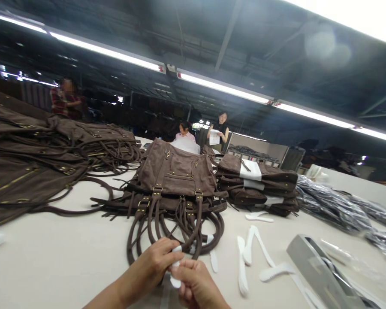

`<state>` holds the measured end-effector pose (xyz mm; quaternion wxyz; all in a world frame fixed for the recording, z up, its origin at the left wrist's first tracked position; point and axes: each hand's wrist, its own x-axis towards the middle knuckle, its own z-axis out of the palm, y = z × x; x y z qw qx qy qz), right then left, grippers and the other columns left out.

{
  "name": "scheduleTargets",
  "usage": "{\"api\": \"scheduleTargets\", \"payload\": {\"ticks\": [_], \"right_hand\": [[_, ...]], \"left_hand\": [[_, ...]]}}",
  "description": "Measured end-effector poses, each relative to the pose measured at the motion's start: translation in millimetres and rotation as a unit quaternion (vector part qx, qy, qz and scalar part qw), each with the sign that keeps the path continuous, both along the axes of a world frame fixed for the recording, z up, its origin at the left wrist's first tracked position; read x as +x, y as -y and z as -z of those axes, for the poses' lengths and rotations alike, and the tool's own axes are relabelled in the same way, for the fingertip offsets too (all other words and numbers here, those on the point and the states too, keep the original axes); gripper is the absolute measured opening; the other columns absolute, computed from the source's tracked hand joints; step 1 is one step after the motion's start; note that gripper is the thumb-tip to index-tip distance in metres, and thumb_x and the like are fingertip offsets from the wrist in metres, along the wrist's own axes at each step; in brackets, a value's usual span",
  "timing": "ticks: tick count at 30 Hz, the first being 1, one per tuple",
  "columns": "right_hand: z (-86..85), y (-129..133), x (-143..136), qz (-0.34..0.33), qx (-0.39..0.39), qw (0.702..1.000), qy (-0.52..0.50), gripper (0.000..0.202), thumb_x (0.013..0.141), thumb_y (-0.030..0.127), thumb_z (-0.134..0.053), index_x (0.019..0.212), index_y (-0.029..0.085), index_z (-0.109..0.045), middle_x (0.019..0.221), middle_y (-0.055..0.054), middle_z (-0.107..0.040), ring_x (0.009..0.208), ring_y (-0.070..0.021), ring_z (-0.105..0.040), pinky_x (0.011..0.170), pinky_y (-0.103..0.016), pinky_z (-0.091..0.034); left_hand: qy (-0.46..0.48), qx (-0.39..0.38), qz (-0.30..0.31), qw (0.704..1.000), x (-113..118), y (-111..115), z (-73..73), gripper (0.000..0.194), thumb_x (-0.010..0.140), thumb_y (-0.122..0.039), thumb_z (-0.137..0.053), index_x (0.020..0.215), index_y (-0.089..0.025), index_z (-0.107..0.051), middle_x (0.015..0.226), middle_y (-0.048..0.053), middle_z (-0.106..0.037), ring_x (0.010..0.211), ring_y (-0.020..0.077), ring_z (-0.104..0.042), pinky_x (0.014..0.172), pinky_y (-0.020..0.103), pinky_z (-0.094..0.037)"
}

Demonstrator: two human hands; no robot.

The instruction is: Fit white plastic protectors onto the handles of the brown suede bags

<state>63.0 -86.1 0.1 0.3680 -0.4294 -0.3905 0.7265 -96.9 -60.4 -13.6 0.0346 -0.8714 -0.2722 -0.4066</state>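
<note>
At lower centre, left hand and right hand pinch a white strip around the bag handle; loose tension risks slippage.

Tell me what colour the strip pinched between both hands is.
White; the strip shows between the left hand and right hand in the head view.

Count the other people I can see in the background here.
3. One person stands far left behind the heaped brown bags; one in pink is behind the middle bag stack; one beside them holds paper. More may be hidden.
</note>
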Motion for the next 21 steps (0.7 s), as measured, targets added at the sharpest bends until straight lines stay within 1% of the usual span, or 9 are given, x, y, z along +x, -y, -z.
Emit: {"api": "scheduleTargets", "payload": {"ticks": [1, 3, 6, 8, 11, 13, 17, 21], "right_hand": [[0.7, -0.1, -0.4, -0.006, 0.003, 1.000, 0.009, 0.042, 0.051, 0.048, -0.080, 0.052, 0.019, -0.050, 0.029, 0.007, -0.040, 0.026, -0.0023, -0.023, 0.032, -0.019, -0.008], [4.2, -0.8, -1.8, -0.023, 0.020, 0.999, 0.029, 0.047, 0.054, 0.059, -0.076, 0.053, 0.018, -0.051, 0.030, 0.006, -0.040, 0.025, -0.0035, -0.026, 0.032, -0.020, -0.009], [10.9, -2.3, -4.3, -0.054, 0.066, 0.994, 0.064, 0.060, 0.055, 0.075, -0.068, 0.059, 0.016, -0.056, 0.034, 0.005, -0.044, 0.027, -0.0046, -0.031, 0.032, -0.020, -0.012], [13.7, -2.9, -5.3, -0.053, 0.097, 0.990, 0.083, 0.065, 0.056, 0.080, -0.065, 0.062, 0.015, -0.057, 0.036, 0.005, -0.045, 0.029, -0.0049, -0.033, 0.032, -0.020, -0.014], [14.3, -3.2, -5.2, -0.017, 0.126, 0.988, 0.092, 0.067, 0.056, 0.082, -0.063, 0.060, 0.015, -0.056, 0.036, 0.005, -0.044, 0.029, -0.0045, -0.032, 0.032, -0.020, -0.013], [13.0, -3.1, -4.6, 0.005, 0.132, 0.987, 0.089, 0.067, 0.054, 0.082, -0.065, 0.057, 0.015, -0.057, 0.036, 0.004, -0.044, 0.027, -0.0039, -0.030, 0.031, -0.019, -0.011], [10.6, -3.2, -3.8, 0.030, 0.118, 0.989, 0.079, 0.066, 0.047, 0.079, -0.071, 0.054, 0.014, -0.057, 0.036, 0.003, -0.044, 0.026, -0.0032, -0.029, 0.030, -0.019, -0.009], [12.3, -4.3, -5.5, 0.046, 0.123, 0.989, 0.066, 0.066, 0.045, 0.078, -0.072, 0.051, 0.014, -0.057, 0.035, 0.002, -0.045, 0.025, -0.0032, -0.029, 0.029, -0.019, -0.009]], "left_hand": [[-0.001, 0.006, 0.002, 1.000, 0.5, -0.5, 0.8, 0.027, 0.095, -0.014, -0.038, 0.102, -0.018, -0.065, 0.100, 0.009, -0.064, 0.086, 0.0184, -0.058, 0.075, 0.029, -0.050], [0.001, 0.014, 0.003, 1.000, 1.3, -1.0, 2.2, 0.028, 0.095, -0.013, -0.038, 0.101, -0.018, -0.065, 0.099, 0.009, -0.064, 0.084, 0.0183, -0.058, 0.074, 0.029, -0.050], [0.008, 0.021, 0.004, 1.000, 1.2, -0.7, 1.9, 0.027, 0.095, -0.014, -0.038, 0.101, -0.018, -0.065, 0.097, 0.009, -0.065, 0.083, 0.0180, -0.059, 0.075, 0.029, -0.051], [0.013, 0.034, 0.005, 0.999, 0.1, -0.5, -0.1, 0.026, 0.097, -0.017, -0.039, 0.100, -0.018, -0.065, 0.096, 0.009, -0.065, 0.083, 0.0174, -0.060, 0.075, 0.029, -0.051], [0.021, 0.054, 0.003, 0.998, -2.7, -2.5, -3.0, 0.027, 0.098, -0.020, -0.039, 0.101, -0.017, -0.065, 0.097, 0.009, -0.066, 0.082, 0.0161, -0.062, 0.074, 0.026, -0.052], [0.019, 0.058, 0.004, 0.998, -4.4, -5.2, -3.3, 0.026, 0.099, -0.021, -0.039, 0.103, -0.018, -0.065, 0.100, 0.009, -0.066, 0.084, 0.0158, -0.063, 0.074, 0.025, -0.052], [0.005, 0.042, 0.002, 0.999, -5.3, -10.0, 0.6, 0.027, 0.099, -0.024, -0.040, 0.105, -0.019, -0.066, 0.103, 0.009, -0.067, 0.086, 0.0157, -0.064, 0.076, 0.025, -0.054], [0.003, 0.026, -0.009, 1.000, -4.2, -11.6, 4.1, 0.029, 0.099, -0.026, -0.040, 0.107, -0.020, -0.067, 0.106, 0.009, -0.067, 0.090, 0.0166, -0.065, 0.079, 0.026, -0.055]]}}
